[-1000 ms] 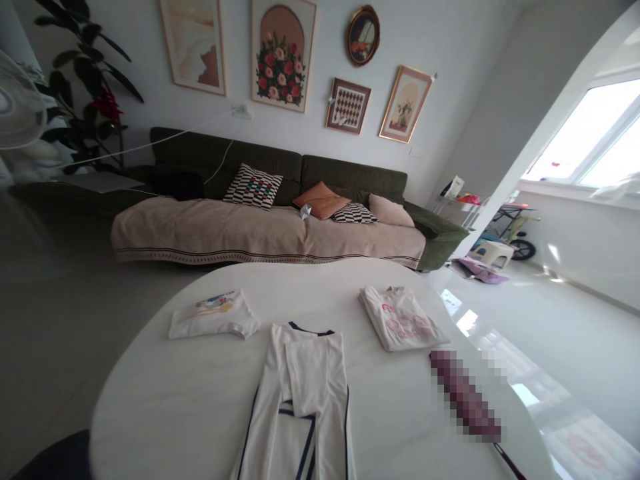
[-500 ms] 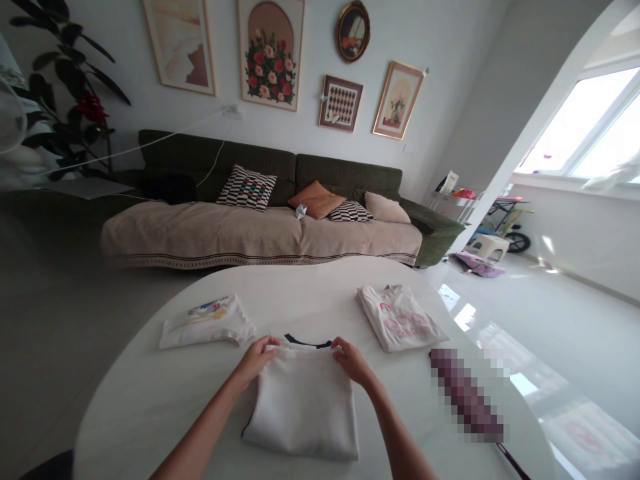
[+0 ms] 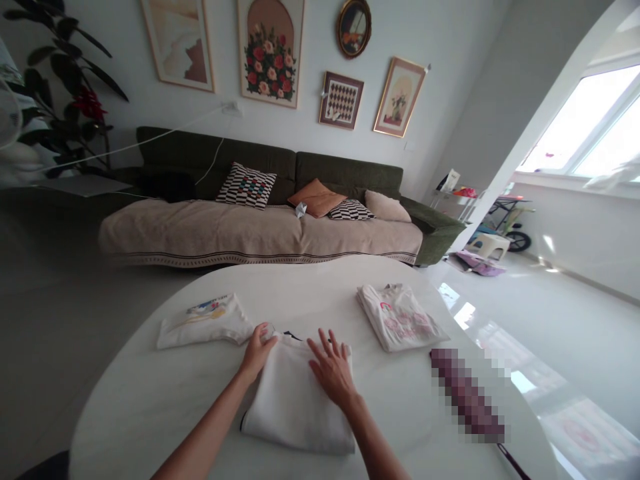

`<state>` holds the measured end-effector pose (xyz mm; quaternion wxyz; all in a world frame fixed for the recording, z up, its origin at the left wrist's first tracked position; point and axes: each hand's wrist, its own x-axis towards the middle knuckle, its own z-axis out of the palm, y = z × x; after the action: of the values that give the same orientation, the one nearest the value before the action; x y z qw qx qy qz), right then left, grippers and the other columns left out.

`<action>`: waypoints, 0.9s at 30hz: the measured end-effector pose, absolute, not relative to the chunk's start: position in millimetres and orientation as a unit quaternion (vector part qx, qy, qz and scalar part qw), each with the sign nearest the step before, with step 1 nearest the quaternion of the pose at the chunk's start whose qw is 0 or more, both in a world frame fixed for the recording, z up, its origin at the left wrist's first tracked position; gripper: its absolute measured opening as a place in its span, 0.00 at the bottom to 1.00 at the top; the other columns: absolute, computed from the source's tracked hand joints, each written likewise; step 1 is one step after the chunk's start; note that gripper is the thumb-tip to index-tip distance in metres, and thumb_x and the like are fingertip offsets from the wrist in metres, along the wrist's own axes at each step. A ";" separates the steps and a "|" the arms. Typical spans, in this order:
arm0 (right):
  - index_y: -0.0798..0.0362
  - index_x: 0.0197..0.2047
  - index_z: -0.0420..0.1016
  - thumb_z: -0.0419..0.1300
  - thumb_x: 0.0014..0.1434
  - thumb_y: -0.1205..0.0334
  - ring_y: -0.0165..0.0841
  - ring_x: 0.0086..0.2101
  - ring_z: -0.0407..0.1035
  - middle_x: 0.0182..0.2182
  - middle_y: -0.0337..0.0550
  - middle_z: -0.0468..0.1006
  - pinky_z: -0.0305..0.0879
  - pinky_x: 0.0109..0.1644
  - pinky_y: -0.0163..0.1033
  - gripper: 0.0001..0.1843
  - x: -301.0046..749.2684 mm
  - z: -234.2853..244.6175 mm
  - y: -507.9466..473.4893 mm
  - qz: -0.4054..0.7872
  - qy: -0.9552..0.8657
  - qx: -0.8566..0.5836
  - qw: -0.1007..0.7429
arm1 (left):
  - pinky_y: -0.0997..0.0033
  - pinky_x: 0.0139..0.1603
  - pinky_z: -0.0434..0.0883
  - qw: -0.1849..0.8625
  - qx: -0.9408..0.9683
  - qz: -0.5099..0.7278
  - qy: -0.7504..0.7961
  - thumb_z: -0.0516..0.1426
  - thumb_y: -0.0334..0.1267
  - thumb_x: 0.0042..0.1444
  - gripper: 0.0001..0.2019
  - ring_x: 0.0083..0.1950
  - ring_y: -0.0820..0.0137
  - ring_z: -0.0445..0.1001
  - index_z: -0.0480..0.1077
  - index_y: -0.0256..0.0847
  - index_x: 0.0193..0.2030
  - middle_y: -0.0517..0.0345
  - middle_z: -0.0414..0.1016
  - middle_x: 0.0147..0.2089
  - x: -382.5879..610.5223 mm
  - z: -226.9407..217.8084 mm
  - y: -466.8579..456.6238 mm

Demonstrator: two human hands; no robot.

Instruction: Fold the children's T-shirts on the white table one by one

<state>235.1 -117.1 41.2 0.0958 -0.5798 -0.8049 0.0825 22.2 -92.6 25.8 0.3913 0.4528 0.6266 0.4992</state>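
In front of me a white folded shirt [image 3: 295, 407] lies flat, with a bit of dark collar showing at its far edge. My left hand [image 3: 259, 350] pinches the far left corner of this shirt. My right hand [image 3: 333, 367] rests on the upper right part of it, fingers spread. To the left is a folded white shirt with a coloured print [image 3: 207, 321]. A second folded shirt, white with pink lettering [image 3: 400, 317], lies farther off to the right.
Everything lies on a white rounded table [image 3: 165, 413]. Near its right edge is a pixelated purple object [image 3: 467, 393] with a thin dark handle. Beyond the table stands a green sofa [image 3: 345, 173] with a beige cover and several cushions.
My right hand has let go of the shirt's far right corner and moved left onto its top, fingers spreading. My left hand stays at the far left corner.
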 end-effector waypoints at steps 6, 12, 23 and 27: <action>0.35 0.62 0.41 0.34 0.60 0.42 0.43 0.62 0.27 0.64 0.34 0.38 0.34 0.59 0.60 0.27 225.7 31.0 -127.4 0.119 -0.808 -0.576 0.049 | 0.69 0.35 0.69 0.415 0.453 0.463 0.639 0.56 0.48 0.41 0.27 0.35 0.67 0.73 0.60 0.38 0.47 0.50 0.70 0.43 9.6 22.0 -160.9; 0.34 0.62 0.41 0.34 0.60 0.42 0.43 0.62 0.27 0.64 0.34 0.38 0.33 0.59 0.60 0.27 226.3 33.1 -126.2 0.120 -0.808 -0.575 0.047 | 0.74 0.28 0.65 0.345 0.562 0.379 0.650 0.51 0.46 0.48 0.18 0.23 0.72 0.67 0.63 0.40 0.44 0.67 0.64 0.21 3.8 24.7 -215.1; 0.35 0.62 0.42 0.34 0.60 0.42 0.44 0.62 0.29 0.64 0.35 0.38 0.36 0.59 0.61 0.28 224.0 32.5 -127.6 0.094 -0.817 -0.568 0.037 | 0.59 0.57 0.60 0.062 0.697 0.341 0.628 0.44 0.38 0.57 0.21 0.60 0.63 0.58 0.57 0.39 0.58 0.47 0.61 0.58 19.2 17.2 -188.8; 0.35 0.62 0.42 0.34 0.59 0.41 0.44 0.62 0.30 0.64 0.35 0.39 0.37 0.59 0.60 0.28 223.2 29.5 -127.7 0.083 -0.820 -0.565 0.043 | 0.52 0.61 0.52 0.090 0.790 0.200 0.573 0.44 0.44 0.59 0.25 0.66 0.59 0.44 0.50 0.43 0.62 0.53 0.46 0.66 42.4 25.8 -155.8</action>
<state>223.2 -127.7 29.5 0.0429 -0.5647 -0.8200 0.0830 42.4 -155.8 25.8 0.0903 0.7896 0.5729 0.2003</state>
